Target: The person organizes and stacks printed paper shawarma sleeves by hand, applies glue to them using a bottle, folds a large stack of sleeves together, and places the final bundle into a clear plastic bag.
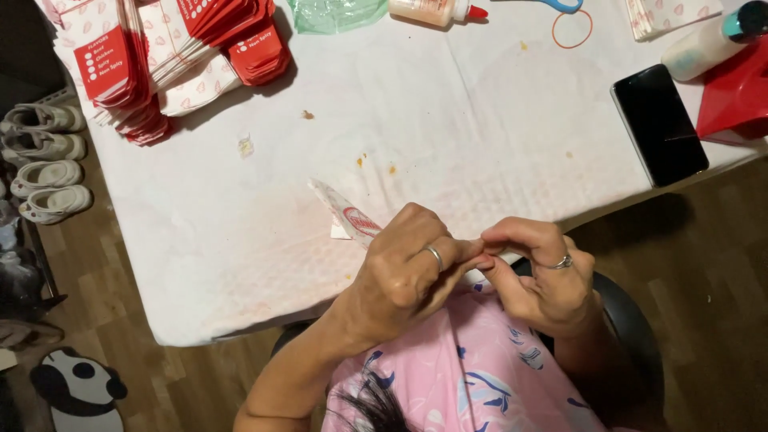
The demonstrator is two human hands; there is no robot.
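Pinching a flat white-and-red paper sleeve point(352, 216) between both hands, left hand point(404, 268) and right hand point(536, 272) grip it above the white-covered surface point(448, 120).

A counter point(480, 120) covered in white cloth fills the upper frame. At upper left lies a heap of flat red-and-white paper cartons point(160, 56). A black phone point(659, 124) lies at right, beside a red tray point(740, 96). Along the top edge are a glue bottle point(436, 10) and an orange rubber band point(572, 29). Pale shoes point(44, 164) line the wooden floor point(120, 304) at left.
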